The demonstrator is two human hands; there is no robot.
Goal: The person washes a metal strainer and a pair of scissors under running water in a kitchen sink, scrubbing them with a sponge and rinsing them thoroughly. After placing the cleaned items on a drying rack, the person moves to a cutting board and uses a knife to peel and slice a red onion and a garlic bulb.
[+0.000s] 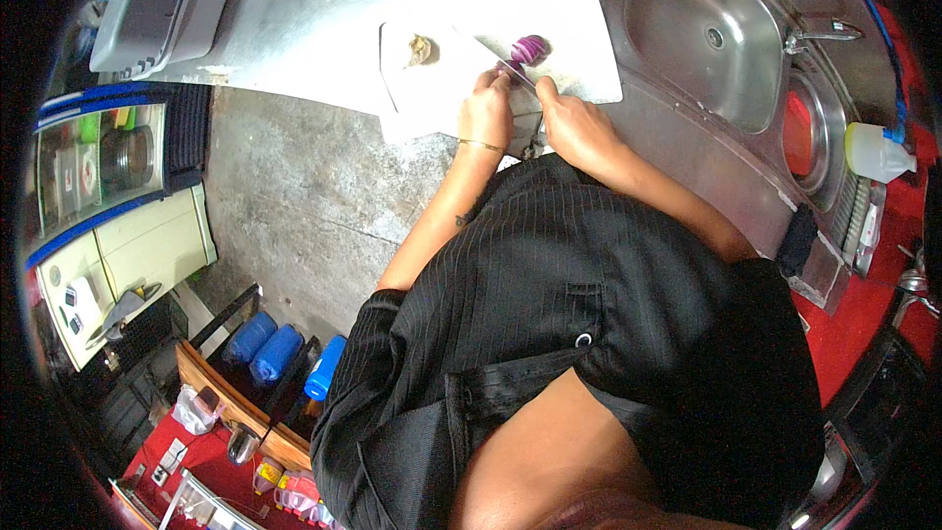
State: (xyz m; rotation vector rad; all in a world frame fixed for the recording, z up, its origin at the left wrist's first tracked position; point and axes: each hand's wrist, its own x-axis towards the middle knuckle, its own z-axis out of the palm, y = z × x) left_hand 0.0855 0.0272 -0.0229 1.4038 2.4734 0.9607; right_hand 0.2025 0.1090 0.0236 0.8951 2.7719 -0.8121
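Note:
A white cutting board [574, 7] lies on the steel counter before me. My right hand [578, 118] grips a kitchen knife [491, 50], its blade slanting up and left across a dark purple piece of red onion [508, 68]. With bent fingers, my left hand [487, 110] holds that piece from the left, close to the blade. Just beyond the knife is a larger piece of red onion [528, 49] with pale stripes. Farther left on the white surface rests a pale, papery bulb piece [419, 50], perhaps garlic. Glare washes out part of the board.
A steel sink [699, 37] with a faucet [824, 35] is set in the counter at the right. A plastic jug [876, 151] stands beyond a round steel basin [813, 140]. At the far left are a grey appliance [158, 7] and a glass-fronted cooler [103, 162].

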